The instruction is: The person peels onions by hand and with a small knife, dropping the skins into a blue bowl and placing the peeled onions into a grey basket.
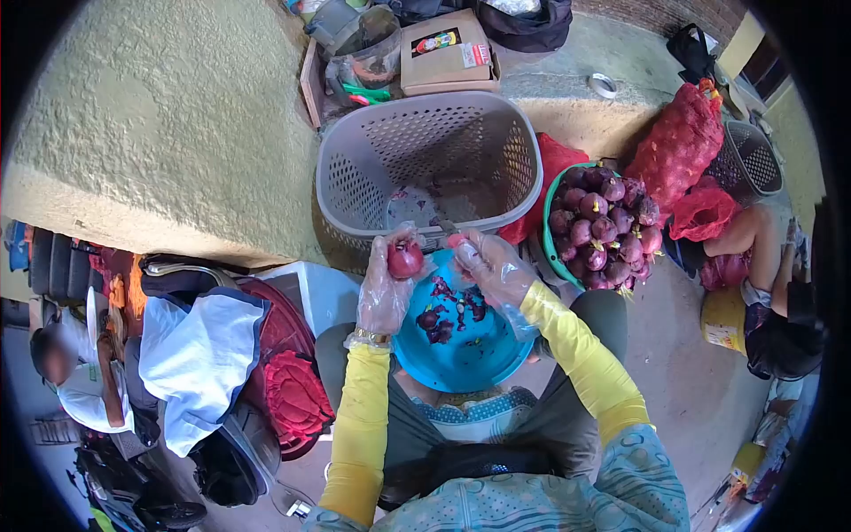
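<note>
- Above the left edge of the blue basin, our left hand, in a clear plastic glove, grasps one red onion between thumb and curled fingers.
- That onion sits just above the basin's far left rim. We judge it fairly light for its size, firm and round, with a smooth surface likely to slip against thin plastic; it should bruise or nick rather than crush. We would take hold around its widest part, fingertips clear of any edge.
- Inside the basin lie dark peel scraps, which we expect to be papery, nearly weightless and apt to cling.
- Well beyond the basin, a cardboard box carries a colourful printed figure and a red-and-white sticker; we cannot make out its lettering.
- Over the basin's far rim, our right hand, gloved too, is closed around the pinkish handle of what looks like a small knife; we take the handle as the only safe hold.
- To the right of the basin, a green bowl is heaped with onions, a load we judge heavy and ready to roll.
- Well right of the basin, a yellow tub bears a pale label, too small for us to read.
</note>
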